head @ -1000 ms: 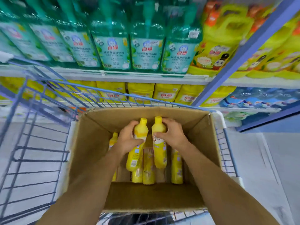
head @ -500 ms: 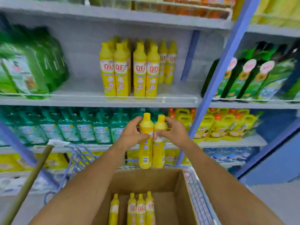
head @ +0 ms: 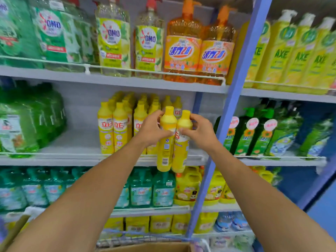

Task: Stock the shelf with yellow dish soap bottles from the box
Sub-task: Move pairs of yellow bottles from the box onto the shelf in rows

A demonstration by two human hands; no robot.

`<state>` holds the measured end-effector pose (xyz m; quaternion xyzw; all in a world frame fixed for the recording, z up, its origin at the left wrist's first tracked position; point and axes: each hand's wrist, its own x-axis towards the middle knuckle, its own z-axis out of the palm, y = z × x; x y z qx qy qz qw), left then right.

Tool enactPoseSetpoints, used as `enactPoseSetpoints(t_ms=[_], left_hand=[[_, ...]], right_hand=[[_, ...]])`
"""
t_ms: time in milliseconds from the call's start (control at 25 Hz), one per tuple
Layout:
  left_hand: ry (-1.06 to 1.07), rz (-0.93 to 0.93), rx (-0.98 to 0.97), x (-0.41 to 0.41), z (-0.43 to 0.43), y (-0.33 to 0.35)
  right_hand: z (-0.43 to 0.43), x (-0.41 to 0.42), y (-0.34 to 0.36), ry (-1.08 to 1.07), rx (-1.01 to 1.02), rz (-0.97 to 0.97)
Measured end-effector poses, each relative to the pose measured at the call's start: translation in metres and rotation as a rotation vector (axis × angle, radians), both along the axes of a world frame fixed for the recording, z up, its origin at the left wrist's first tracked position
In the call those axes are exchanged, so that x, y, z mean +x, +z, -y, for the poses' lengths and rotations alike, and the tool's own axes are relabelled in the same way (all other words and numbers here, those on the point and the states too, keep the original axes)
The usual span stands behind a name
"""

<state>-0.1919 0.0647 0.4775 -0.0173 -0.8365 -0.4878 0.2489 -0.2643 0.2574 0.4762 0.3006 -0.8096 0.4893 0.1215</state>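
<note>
I hold two yellow dish soap bottles upright and side by side, in front of the middle shelf point(head: 72, 157). My left hand point(head: 151, 130) grips the left bottle point(head: 166, 142) near its shoulder. My right hand point(head: 199, 132) grips the right bottle point(head: 181, 151) the same way. Their bases hang just below the shelf's front rail. Behind them several rows of the same yellow bottles point(head: 112, 128) stand on that shelf. Only the top edge of the cardboard box point(head: 145, 248) shows at the bottom.
A blue upright post point(head: 231, 106) runs just right of my right hand. Green refill packs point(head: 31, 120) fill the shelf's left end. Large pump bottles point(head: 183, 48) stand on the shelf above, teal bottles point(head: 141, 188) below. The cart's wire rim point(head: 145, 237) lies behind the box.
Both hands lifted the two bottles out of the box and up to the middle shelf's height. The view tilted upward, so the box dropped nearly out of view.
</note>
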Motion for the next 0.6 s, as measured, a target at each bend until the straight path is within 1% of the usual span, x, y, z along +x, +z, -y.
enactPoseSetpoints(t_ms=[280, 480, 600], left_hand=[[0.135, 0.018, -0.051, -0.087, -0.016, 0.014], [0.241, 0.084, -0.062, -0.124, -0.026, -0.008], [0.312, 0.098, -0.077, -0.135, -0.031, -0.023]], right_hand=[[-0.003, -0.094, 0.007, 0.022, -0.009, 0.004], [0.004, -0.136, -0.021, 0.05, -0.041, 0.064], [0.007, -0.155, -0.039, 0.091, -0.105, 0.126]])
